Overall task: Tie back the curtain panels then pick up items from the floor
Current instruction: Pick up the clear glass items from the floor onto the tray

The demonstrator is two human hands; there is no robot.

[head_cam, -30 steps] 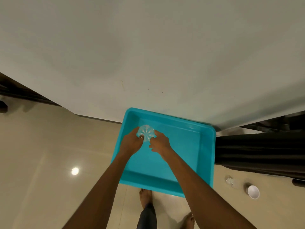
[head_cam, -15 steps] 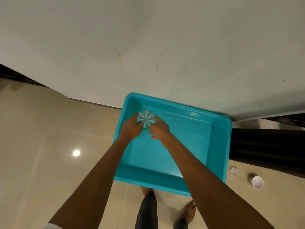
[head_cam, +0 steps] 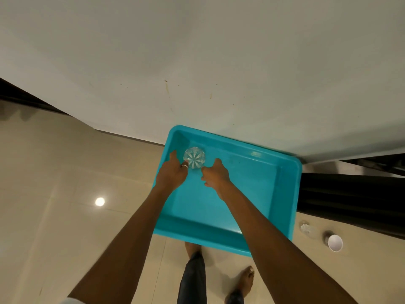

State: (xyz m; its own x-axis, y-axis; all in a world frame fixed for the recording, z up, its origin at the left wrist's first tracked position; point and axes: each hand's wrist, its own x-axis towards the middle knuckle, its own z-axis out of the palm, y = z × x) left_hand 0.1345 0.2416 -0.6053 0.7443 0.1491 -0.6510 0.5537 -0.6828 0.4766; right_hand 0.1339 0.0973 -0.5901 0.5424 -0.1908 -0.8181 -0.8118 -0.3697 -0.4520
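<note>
Beige floor tiles carry a teal bin (head_cam: 285, 194). Your left hand (head_cam: 173, 172) touches the glass (head_cam: 194, 157) inside; your right hand (head_cam: 215, 175) hovers open beside it. Glass looks slippery, fragile: grip its sides.

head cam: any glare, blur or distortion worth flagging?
Head view: ceiling-light glare spot on the floor tile and a small highlight on the teal tub; wide-angle bending of the wall edge; the clear glass reads sharp; forearms soften near the frame bottom.
</note>
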